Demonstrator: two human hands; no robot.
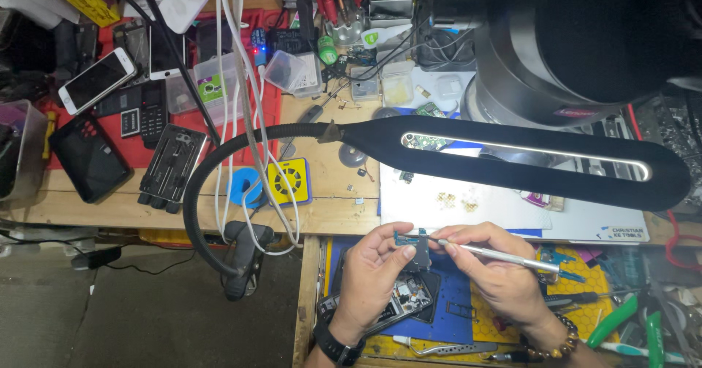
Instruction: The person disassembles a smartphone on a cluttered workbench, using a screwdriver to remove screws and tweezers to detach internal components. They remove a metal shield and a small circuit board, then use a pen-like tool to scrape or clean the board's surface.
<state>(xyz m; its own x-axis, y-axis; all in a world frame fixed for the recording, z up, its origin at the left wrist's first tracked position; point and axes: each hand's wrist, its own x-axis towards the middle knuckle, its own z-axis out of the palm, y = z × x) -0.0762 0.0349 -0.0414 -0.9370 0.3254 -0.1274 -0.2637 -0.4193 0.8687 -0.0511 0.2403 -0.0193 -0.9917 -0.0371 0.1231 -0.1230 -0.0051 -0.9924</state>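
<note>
So I'm mid-way through picking at a small circuit board part (411,242), pinched in my left hand (373,276) just above the opened phone (406,298) on the blue mat (450,302), near edge of the counter (336,214). My right hand (497,269) is closed around a slim metal tool (504,257) with its tip touching the part from the right. Next move, I reckon, needs a really steady tip and a light touch, since the part sits right between both hands under the black lamp (526,162).
</note>
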